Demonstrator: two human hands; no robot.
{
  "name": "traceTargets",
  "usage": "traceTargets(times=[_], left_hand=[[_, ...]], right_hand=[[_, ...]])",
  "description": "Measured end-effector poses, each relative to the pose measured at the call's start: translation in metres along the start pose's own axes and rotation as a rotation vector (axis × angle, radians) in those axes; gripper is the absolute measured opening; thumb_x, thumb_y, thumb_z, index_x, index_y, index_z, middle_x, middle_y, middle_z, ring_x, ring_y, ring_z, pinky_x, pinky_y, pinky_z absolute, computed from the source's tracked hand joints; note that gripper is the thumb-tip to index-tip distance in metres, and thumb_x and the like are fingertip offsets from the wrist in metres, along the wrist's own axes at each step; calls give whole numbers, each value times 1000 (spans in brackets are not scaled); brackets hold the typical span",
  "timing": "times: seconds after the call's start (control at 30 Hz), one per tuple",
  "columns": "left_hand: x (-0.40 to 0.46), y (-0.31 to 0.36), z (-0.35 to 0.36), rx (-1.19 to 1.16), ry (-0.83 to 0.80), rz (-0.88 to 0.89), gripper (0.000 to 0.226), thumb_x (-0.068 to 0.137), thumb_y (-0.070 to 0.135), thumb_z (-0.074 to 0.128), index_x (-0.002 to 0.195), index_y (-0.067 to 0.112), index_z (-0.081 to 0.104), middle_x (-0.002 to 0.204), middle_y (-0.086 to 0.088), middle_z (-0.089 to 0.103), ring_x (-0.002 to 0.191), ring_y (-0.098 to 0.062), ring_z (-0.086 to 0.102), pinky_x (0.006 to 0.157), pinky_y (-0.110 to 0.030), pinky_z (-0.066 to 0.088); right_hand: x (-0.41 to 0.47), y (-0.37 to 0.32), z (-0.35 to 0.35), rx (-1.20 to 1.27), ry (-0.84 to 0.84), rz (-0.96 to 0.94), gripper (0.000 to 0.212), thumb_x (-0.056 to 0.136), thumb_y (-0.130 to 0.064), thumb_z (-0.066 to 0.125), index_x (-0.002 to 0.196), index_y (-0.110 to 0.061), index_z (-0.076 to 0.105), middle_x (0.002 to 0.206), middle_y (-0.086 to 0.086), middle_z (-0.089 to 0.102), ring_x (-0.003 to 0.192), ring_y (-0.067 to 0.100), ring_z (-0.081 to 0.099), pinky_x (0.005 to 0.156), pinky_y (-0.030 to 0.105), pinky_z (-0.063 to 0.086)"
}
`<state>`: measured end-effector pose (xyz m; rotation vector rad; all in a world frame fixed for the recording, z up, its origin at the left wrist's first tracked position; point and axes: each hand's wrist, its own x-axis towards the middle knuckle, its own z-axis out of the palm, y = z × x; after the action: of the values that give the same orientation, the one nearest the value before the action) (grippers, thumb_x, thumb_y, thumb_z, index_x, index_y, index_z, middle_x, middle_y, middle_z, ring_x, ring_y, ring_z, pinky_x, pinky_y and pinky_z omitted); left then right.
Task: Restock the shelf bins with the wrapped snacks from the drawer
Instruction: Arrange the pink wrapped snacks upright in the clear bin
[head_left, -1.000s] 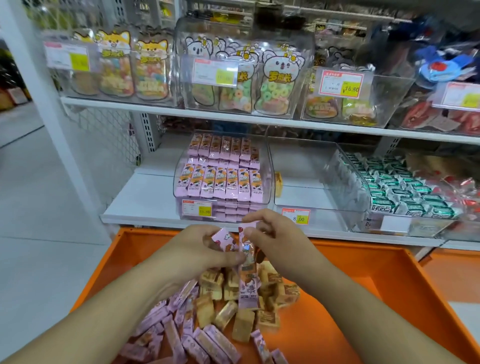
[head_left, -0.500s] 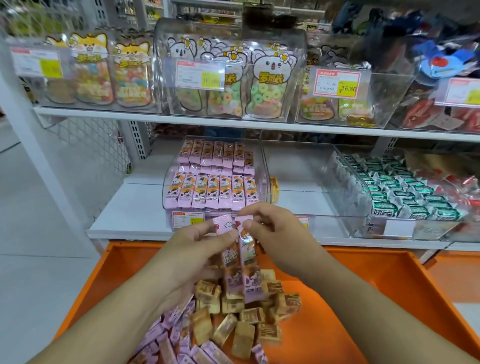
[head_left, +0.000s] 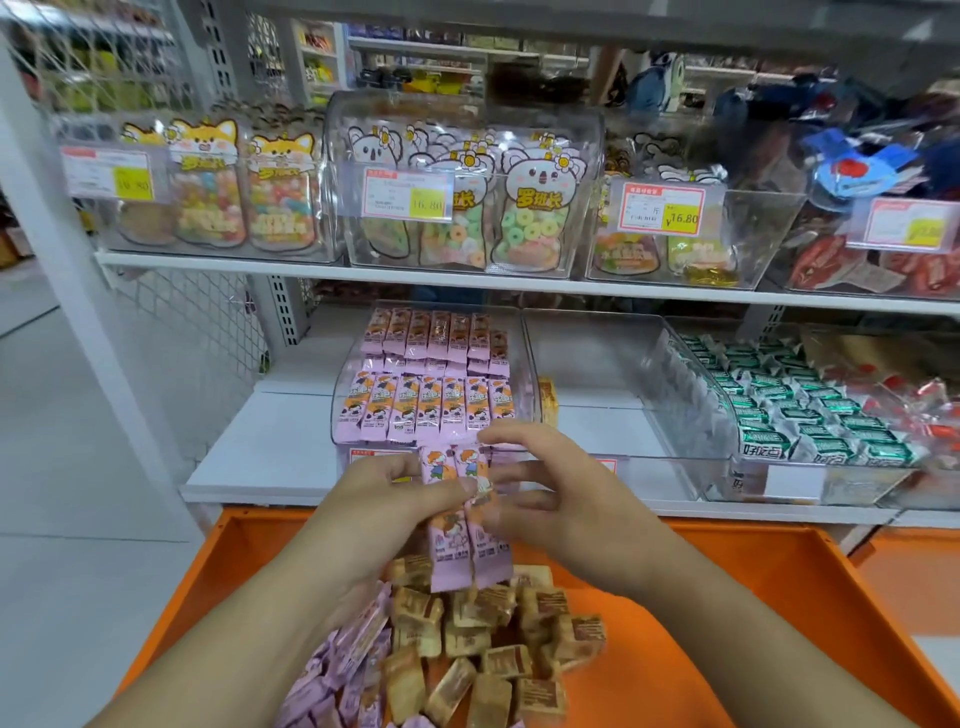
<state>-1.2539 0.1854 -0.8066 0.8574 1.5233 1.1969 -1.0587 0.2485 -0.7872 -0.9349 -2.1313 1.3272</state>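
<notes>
Below the fingers, the orange drawer holds a loose heap of pink and tan wrapped snacks; beyond the fingertips sits the clear shelf bin, already lined with neat rows of the same pink packs. The left hand pinches two pink snack packs side by side, thumb across their fronts, while the right hand touches their right edge with fingers loosely spread, not curled round them. To do this well, I judge, square the edges flush before lifting, printed faces forward, matching the bin's rows.
</notes>
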Motion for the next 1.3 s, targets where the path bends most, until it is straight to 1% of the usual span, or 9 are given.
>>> traceTargets(times=[0.13, 0.3, 0.43, 0.53, 0.7, 0.9, 1.03, 1.13, 1.3], left_hand=[[6, 10, 0, -13, -16, 26, 43, 69, 36, 97, 99, 16, 74, 96, 4, 80, 94, -14, 77, 104, -46, 54], [24, 18, 8, -14, -5, 73, 29, 80, 35, 90, 88, 19, 67, 87, 11, 77, 91, -13, 73, 101, -41, 54], [45, 32, 8, 53, 96, 159, 28, 92, 38, 77, 77, 27, 57, 66, 20, 56, 64, 4, 58, 67, -21, 43], [66, 37, 2, 128, 165, 203, 25, 93, 40, 74, 95, 24, 56, 60, 19, 55, 58, 3, 56, 65, -24, 42], [94, 30, -7, 188, 270, 195, 63, 85, 54, 78, 135, 25, 53, 84, 8, 59, 93, -10, 66, 83, -32, 47], [108, 22, -14, 198, 282, 193, 50, 81, 54, 79, 120, 31, 56, 75, 1, 65, 75, -7, 71, 68, -27, 43], [114, 21, -15, 173, 255, 175, 42, 84, 49, 78, 116, 33, 55, 93, -8, 72, 66, -2, 70, 60, -20, 45], [118, 19, -16, 163, 235, 163, 37, 84, 50, 78, 110, 37, 54, 94, 5, 69, 69, 0, 70, 58, -18, 45], [118, 18, -20, 147, 262, 151, 55, 82, 57, 77, 127, 31, 56, 97, 7, 74, 70, 4, 69, 60, -22, 45]], right_hand=[[-3, -3, -7, -339, -53, -95, 87, 80, -37, 90, 151, -47, 42, 158, -39, 21, 133, -7, 46, 103, 21, 49], [10, 2, -17, -426, 57, -143, 82, 79, -46, 90, 147, -47, 45, 146, -32, 43, 128, -6, 49, 104, 21, 48], [44, 9, -40, -411, 208, -100, 80, 76, -46, 90, 144, -47, 48, 136, -30, 53, 126, -10, 48, 101, 16, 42], [89, 19, -66, -436, 260, -18, 77, 78, -45, 89, 143, -43, 48, 139, -14, 53, 123, 5, 50, 97, 22, 39], [165, 39, -90, -503, 249, 77, 82, 82, -49, 85, 149, -25, 44, 145, -3, 51, 127, 14, 49, 100, 25, 37], [229, 60, -104, -587, 166, 123, 85, 83, -52, 83, 152, -23, 43, 157, 0, 42, 142, 21, 44, 102, 24, 34], [248, 64, -105, -544, 108, 169, 79, 85, -45, 82, 152, -29, 42, 160, -4, 40, 141, 19, 44, 101, 28, 37], [256, 66, -101, -565, 79, 170, 71, 90, -42, 79, 150, -29, 43, 158, -5, 42, 140, 19, 44, 100, 30, 37], [256, 68, -96, -612, 86, 121, 67, 96, -41, 73, 154, -31, 41, 161, -2, 40, 144, 20, 42, 102, 27, 33]])
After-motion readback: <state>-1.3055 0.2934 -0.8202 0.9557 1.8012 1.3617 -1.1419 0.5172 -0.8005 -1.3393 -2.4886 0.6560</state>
